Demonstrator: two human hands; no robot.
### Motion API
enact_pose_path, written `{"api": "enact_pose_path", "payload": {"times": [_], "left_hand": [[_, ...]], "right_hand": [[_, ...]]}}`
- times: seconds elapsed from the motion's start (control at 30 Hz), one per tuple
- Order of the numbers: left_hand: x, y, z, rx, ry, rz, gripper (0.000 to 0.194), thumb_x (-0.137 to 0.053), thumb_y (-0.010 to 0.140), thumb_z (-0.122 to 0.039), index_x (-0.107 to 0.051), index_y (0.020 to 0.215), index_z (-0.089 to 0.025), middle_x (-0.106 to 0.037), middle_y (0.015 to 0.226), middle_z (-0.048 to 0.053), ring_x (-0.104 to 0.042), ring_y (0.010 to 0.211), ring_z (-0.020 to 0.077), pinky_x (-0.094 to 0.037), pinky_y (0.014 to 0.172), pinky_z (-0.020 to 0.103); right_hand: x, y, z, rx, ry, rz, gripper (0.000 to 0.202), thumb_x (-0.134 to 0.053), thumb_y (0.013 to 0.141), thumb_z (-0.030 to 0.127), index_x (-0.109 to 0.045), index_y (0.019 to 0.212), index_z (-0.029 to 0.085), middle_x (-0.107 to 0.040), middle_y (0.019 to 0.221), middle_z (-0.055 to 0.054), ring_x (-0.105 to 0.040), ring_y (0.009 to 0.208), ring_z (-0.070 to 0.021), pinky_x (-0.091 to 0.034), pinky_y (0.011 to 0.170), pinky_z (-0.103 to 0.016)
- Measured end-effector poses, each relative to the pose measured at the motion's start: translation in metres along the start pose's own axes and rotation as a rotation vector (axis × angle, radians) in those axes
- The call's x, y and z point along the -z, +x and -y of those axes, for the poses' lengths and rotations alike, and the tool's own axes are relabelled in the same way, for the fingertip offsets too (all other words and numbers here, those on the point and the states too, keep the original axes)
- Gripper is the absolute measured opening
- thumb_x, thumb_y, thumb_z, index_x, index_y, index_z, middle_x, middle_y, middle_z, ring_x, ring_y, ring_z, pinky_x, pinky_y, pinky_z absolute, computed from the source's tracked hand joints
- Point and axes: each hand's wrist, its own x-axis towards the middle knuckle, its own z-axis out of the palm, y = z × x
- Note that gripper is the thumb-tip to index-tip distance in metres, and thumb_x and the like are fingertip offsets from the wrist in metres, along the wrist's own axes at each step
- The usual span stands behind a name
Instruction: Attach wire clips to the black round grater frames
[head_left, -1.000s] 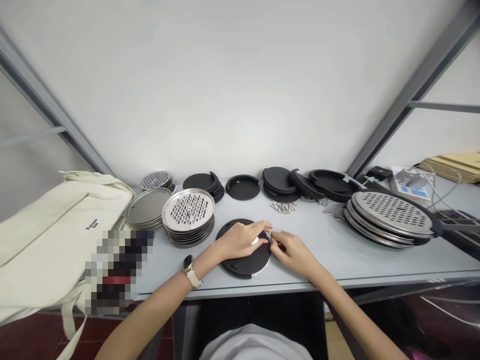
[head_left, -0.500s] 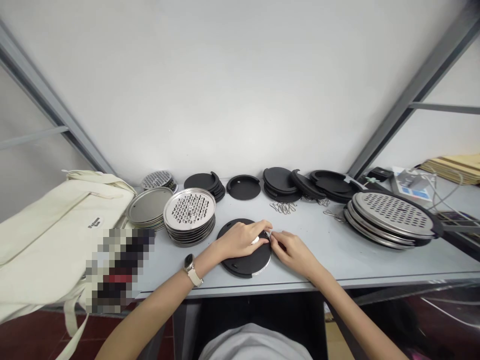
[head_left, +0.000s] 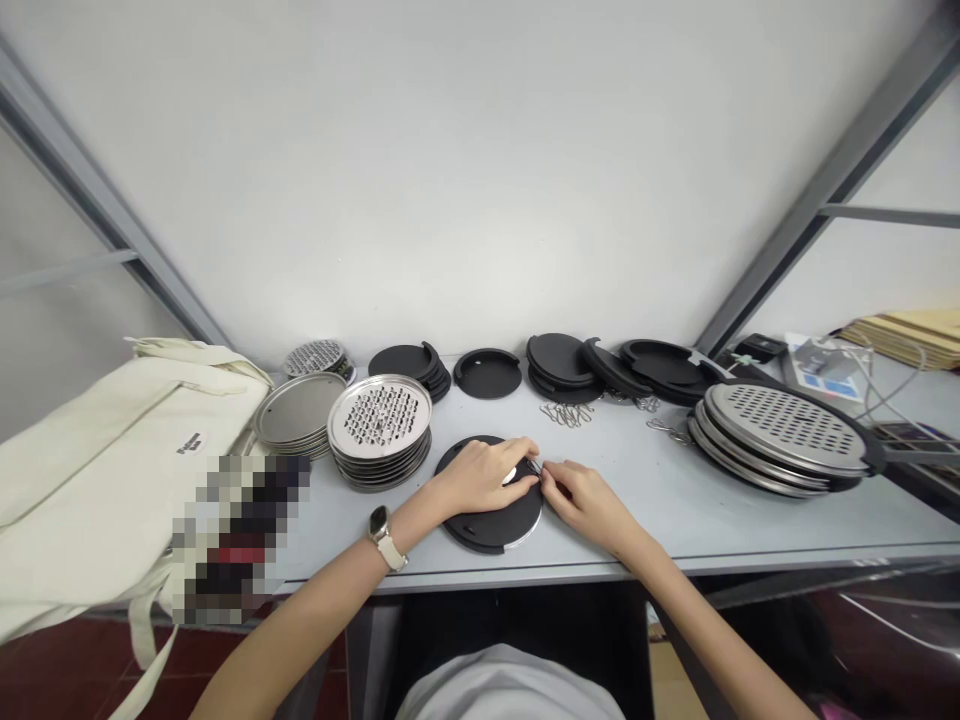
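Observation:
On the table before me lies a black round disc (head_left: pixel 484 527) with a silvery rim showing at its lower right. My left hand (head_left: pixel 487 475) rests over it, fingers bent across the top, thumb and forefinger on either side of a small bent-wire hook (head_left: pixel 534 466) at the right edge. A small white patch (head_left: pixel 511 475) shows between those fingers; I cannot tell what it is. My right hand (head_left: pixel 583 497) is closed in a pinch on the outer end of the wire hook, against the disc's edge.
Stacked round grater plates (head_left: pixel 381 420) and plain metal discs (head_left: pixel 300 412) stand at left, beside a cream bag (head_left: pixel 127 470). Black round holders (head_left: pixel 487 374) line the wall. Loose wire hooks (head_left: pixel 570 414) lie in front of them. Larger grater plates (head_left: pixel 787 430) are stacked at right.
The fingers of my left hand have shifted slightly, and more of the wire hook shows between them. My right hand keeps its pinch in nearly the same place.

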Motion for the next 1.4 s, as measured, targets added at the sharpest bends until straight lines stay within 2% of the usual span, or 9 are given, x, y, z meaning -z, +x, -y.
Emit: {"api": "enact_pose_path", "payload": {"times": [0.3, 0.9, 1.23, 1.4], "left_hand": [[0.0002, -0.0003, 0.0005, -0.04, 0.016, 0.016, 0.029, -0.046, 0.094, -0.033, -0.046, 0.121, -0.022, -0.064, 0.112, 0.004, -0.064, 0.097, 0.02, -0.048, 0.082, 0.029], [-0.0008, 0.0007, 0.0021, -0.077, -0.138, 0.004, 0.028, -0.047, 0.094, -0.027, -0.047, 0.121, -0.022, -0.062, 0.116, 0.004, -0.061, 0.105, 0.0187, -0.047, 0.09, 0.03], [-0.0018, 0.0007, 0.0035, -0.084, -0.163, -0.001, 0.029, -0.048, 0.093, -0.028, -0.047, 0.122, -0.023, -0.062, 0.118, 0.004, -0.06, 0.106, 0.0186, -0.046, 0.091, 0.03], [-0.0011, 0.0003, 0.0031, -0.089, -0.18, 0.004, 0.03, -0.048, 0.094, -0.027, -0.044, 0.124, -0.024, -0.063, 0.116, 0.003, -0.062, 0.105, 0.0178, -0.047, 0.088, 0.028]], "right_hand": [[-0.001, 0.0005, -0.0004, 0.005, 0.007, -0.013, 0.03, -0.035, 0.094, 0.024, -0.046, 0.066, 0.02, -0.051, 0.06, -0.001, -0.049, 0.058, -0.0154, -0.034, 0.057, -0.026], [-0.0018, -0.0009, 0.0005, -0.035, 0.045, -0.034, 0.026, -0.037, 0.094, 0.026, -0.049, 0.072, 0.02, -0.051, 0.06, 0.0, -0.05, 0.057, -0.0149, -0.035, 0.056, -0.026], [-0.0042, -0.0017, -0.0005, -0.039, 0.051, -0.117, 0.027, -0.037, 0.094, 0.027, -0.042, 0.068, 0.021, -0.049, 0.059, 0.0, -0.048, 0.058, -0.0155, -0.034, 0.056, -0.026], [-0.0023, -0.0021, -0.0005, -0.089, 0.088, -0.188, 0.026, -0.037, 0.093, 0.027, -0.035, 0.067, 0.022, -0.042, 0.056, 0.003, -0.042, 0.053, -0.0138, -0.032, 0.053, -0.025]]}}
